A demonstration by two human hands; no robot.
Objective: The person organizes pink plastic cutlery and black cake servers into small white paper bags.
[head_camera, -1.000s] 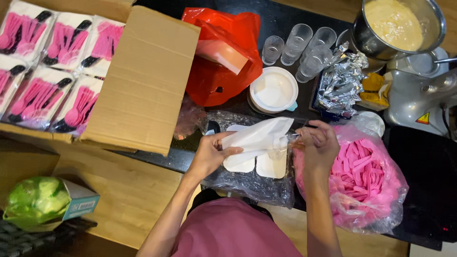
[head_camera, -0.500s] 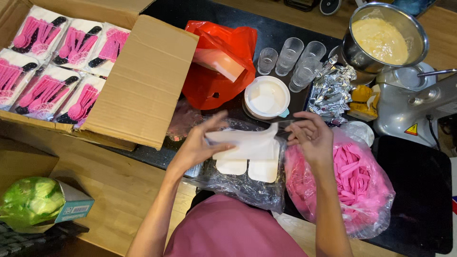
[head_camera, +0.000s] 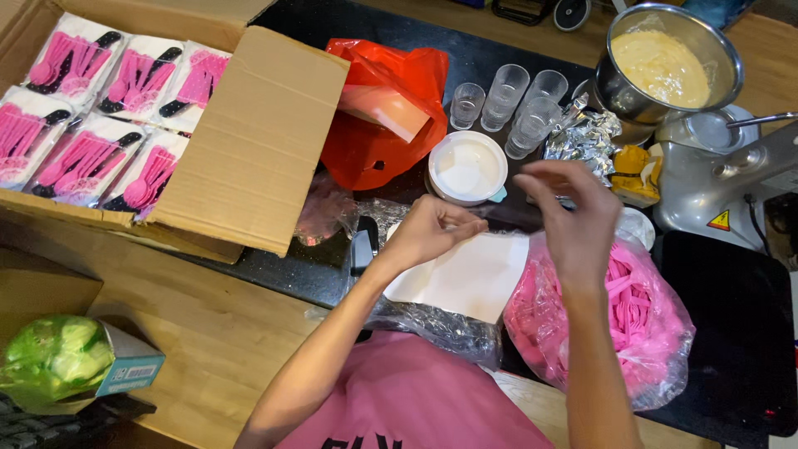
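A: The dark table is crowded. Where is the white sheet?

B: Flat, directly under the left hand, which pinches its upper edge. The right hand hovers just right, fingers loosely spread, holding nothing, above the pink bag.

Flat white paper napkin under my left hand, lying square on crinkled clear plastic wrap, unfolded.
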